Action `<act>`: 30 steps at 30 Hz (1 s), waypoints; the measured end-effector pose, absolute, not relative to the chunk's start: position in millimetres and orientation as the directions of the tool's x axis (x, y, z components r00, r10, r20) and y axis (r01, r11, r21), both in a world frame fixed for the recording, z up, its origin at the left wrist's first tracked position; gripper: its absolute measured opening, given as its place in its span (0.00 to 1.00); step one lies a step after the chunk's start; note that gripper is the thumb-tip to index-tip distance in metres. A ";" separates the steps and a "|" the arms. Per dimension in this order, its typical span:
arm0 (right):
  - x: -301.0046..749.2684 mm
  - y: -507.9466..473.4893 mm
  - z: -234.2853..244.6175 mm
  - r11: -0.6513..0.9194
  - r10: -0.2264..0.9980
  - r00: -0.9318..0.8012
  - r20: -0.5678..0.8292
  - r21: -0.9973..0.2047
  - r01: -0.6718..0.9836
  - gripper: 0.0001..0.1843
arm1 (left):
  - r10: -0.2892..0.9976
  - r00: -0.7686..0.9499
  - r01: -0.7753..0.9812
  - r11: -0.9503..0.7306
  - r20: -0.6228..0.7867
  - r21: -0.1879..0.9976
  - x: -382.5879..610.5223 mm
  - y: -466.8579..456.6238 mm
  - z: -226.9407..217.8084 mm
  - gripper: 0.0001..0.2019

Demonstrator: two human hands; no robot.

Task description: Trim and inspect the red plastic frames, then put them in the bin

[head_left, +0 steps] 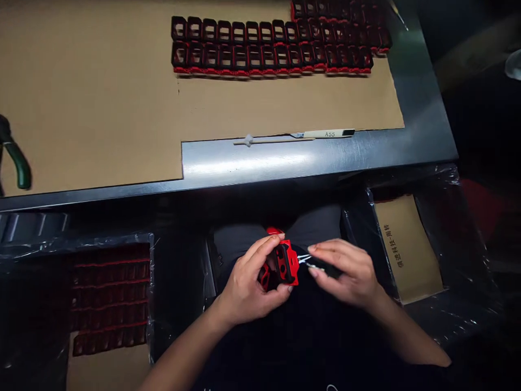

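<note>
Above my lap, my left hand grips a small red and black plastic frame between thumb and fingers. The part has rounded openings, and its red edge faces right. My right hand is closed round a pair of tweezers with a dark body. Two bright slim tips of it point left and reach the red edge of the frame; whether they touch it I cannot tell. Some of the frame's left side is hidden behind my left fingers.
Rows of similar red-black frames stand on cardboard over a metal table. At its front edge lie a white-handled tool marked A55 and a cotton-tipped stick. Green-handled pliers lie left. Plastic-lined boxes flank me, the left holding frames.
</note>
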State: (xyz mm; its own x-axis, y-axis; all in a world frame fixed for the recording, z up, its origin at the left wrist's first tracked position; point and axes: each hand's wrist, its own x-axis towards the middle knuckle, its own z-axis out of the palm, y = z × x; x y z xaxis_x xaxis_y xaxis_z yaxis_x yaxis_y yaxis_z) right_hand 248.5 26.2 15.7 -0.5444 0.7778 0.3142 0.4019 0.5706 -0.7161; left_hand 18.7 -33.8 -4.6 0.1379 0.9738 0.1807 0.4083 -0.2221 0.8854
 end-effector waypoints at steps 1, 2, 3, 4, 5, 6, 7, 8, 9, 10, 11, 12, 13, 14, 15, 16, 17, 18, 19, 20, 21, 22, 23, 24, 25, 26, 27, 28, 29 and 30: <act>245.7 16.2 15.9 0.570 0.770 -0.550 0.324 -0.738 0.363 0.14 | 0.971 0.159 0.396 -0.226 0.176 0.890 18.9 -33.5 -6.1 0.37; 242.9 9.5 15.8 0.565 0.771 -0.540 0.337 -0.753 0.337 0.13 | 0.969 0.177 0.384 -0.229 0.172 0.895 19.2 -33.1 -7.6 0.37; 240.5 5.6 15.4 0.561 0.778 -0.521 0.351 -0.761 0.326 0.10 | 0.967 0.193 0.370 -0.229 0.167 0.900 19.6 -32.6 -8.9 0.37; 238.9 3.9 15.2 0.560 0.785 -0.501 0.364 -0.764 0.322 0.08 | 0.965 0.205 0.357 -0.230 0.165 0.905 20.0 -32.2 -9.9 0.37; 238.1 3.6 15.2 0.563 0.788 -0.487 0.378 -0.762 0.320 0.06 | 0.963 0.214 0.343 -0.232 0.165 0.910 20.3 -31.9 -10.8 0.37; 237.9 4.1 15.4 0.570 0.786 -0.479 0.391 -0.759 0.316 0.05 | 0.961 0.220 0.331 -0.236 0.168 0.914 20.5 -31.7 -11.6 0.37; 238.0 4.9 16.0 0.579 0.780 -0.481 0.402 -0.755 0.309 0.04 | 0.960 0.222 0.320 -0.239 0.173 0.917 20.7 -31.7 -12.2 0.37; 238.0 5.8 16.8 0.588 0.771 -0.486 0.411 -0.752 0.298 0.04 | 0.959 0.222 0.311 -0.243 0.178 0.919 20.7 -31.9 -12.7 0.37; 237.9 6.6 17.6 0.597 0.762 -0.495 0.418 -0.750 0.285 0.03 | 0.958 0.220 0.307 -0.247 0.184 0.919 20.7 -32.3 -13.1 0.37; 237.4 7.3 18.4 0.604 0.753 -0.505 0.423 -0.748 0.275 0.03 | 0.958 0.216 0.305 -0.252 0.191 0.918 20.6 -32.8 -13.4 0.37; 236.6 8.0 19.1 0.611 0.746 -0.512 0.426 -0.744 0.271 0.03 | 0.957 0.211 0.306 -0.257 0.198 0.917 20.5 -33.4 -13.7 0.37; 235.5 8.6 19.7 0.616 0.741 -0.518 0.428 -0.740 0.271 0.03 | 0.957 0.207 0.306 -0.261 0.203 0.915 20.4 -33.9 -13.8 0.37; 234.3 9.3 20.2 0.622 0.736 -0.525 0.429 -0.734 0.273 0.04 | 0.957 0.202 0.307 -0.263 0.207 0.915 20.3 -34.4 -13.9 0.37; 233.1 9.9 20.6 0.628 0.731 -0.532 0.428 -0.728 0.276 0.04 | 0.958 0.197 0.309 -0.262 0.209 0.914 20.1 -34.8 -13.9 0.37; 232.0 10.5 20.8 0.632 0.726 -0.540 0.426 -0.723 0.279 0.04 | 0.959 0.191 0.310 -0.260 0.208 0.914 19.9 -35.1 -14.0 0.37; 231.1 11.0 20.9 0.635 0.722 -0.546 0.424 -0.720 0.280 0.04 | 0.960 0.187 0.310 -0.258 0.207 0.915 19.7 -35.4 -14.0 0.37; 230.4 11.4 20.9 0.637 0.720 -0.549 0.424 -0.717 0.282 0.04 | 0.961 0.184 0.309 -0.256 0.207 0.916 19.5 -35.6 -14.1 0.37; 230.0 11.5 20.8 0.638 0.720 -0.550 0.424 -0.715 0.284 0.04 | 0.961 0.182 0.308 -0.256 0.207 0.916 19.3 -35.7 -14.2 0.37; 229.8 11.5 20.6 0.639 0.720 -0.550 0.424 -0.714 0.286 0.03 | 0.961 0.180 0.308 -0.257 0.209 0.916 19.0 -35.8 -14.3 0.37; 229.8 11.3 20.3 0.639 0.721 -0.548 0.425 -0.713 0.288 0.03 | 0.961 0.179 0.308 -0.260 0.212 0.915 18.9 -35.8 -14.5 0.37; 229.9 11.0 20.0 0.639 0.721 -0.547 0.426 -0.712 0.289 0.03 | 0.960 0.179 0.309 -0.263 0.216 0.914 18.7 -35.8 -14.7 0.37; 230.1 10.7 19.6 0.640 0.722 -0.544 0.427 -0.712 0.289 0.03 | 0.959 0.180 0.311 -0.268 0.220 0.912 18.7 -35.7 -14.9 0.37; 230.4 10.3 19.3 0.640 0.722 -0.544 0.428 -0.712 0.290 0.03 | 0.958 0.182 0.313 -0.272 0.223 0.910 18.6 -35.7 -15.1 0.37; 230.7 9.9 19.1 0.640 0.722 -0.544 0.426 -0.711 0.293 0.03 | 0.956 0.185 0.317 -0.276 0.226 0.907 18.7 -35.5 -15.2 0.37; 231.0 9.7 19.1 0.641 0.722 -0.546 0.425 -0.708 0.296 0.03 | 0.955 0.189 0.321 -0.280 0.228 0.905 18.7 -35.4 -15.2 0.37; 231.4 9.5 19.4 0.643 0.719 -0.551 0.422 -0.704 0.300 0.03 | 0.954 0.193 0.326 -0.283 0.229 0.902 18.8 -35.3 -15.1 0.37; 231.8 9.5 19.9 0.646 0.716 -0.558 0.419 -0.700 0.304 0.03 | 0.954 0.197 0.332 -0.283 0.228 0.900 18.8 -35.1 -14.9 0.37; 232.2 9.6 20.6 0.649 0.713 -0.566 0.414 -0.696 0.308 0.03 | 0.953 0.200 0.337 -0.284 0.227 0.897 18.7 -34.9 -14.7 0.38; 232.7 9.8 21.5 0.650 0.709 -0.575 0.407 -0.693 0.311 0.03 | 0.952 0.204 0.342 -0.286 0.226 0.895 18.5 -34.7 -14.4 0.38; 233.1 10.2 22.6 0.652 0.705 -0.584 0.402 -0.691 0.311 0.03 | 0.952 0.208 0.346 -0.288 0.226 0.893 18.2 -34.5 -14.1 0.38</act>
State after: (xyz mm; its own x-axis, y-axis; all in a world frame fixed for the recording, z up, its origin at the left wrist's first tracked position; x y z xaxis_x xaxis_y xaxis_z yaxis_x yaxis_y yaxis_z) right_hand 233.1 10.2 22.6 -0.5845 0.7048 0.4020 0.3112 0.6523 -0.6912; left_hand 18.2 -34.5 -14.1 0.2080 0.9516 0.2262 0.3459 -0.2879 0.8930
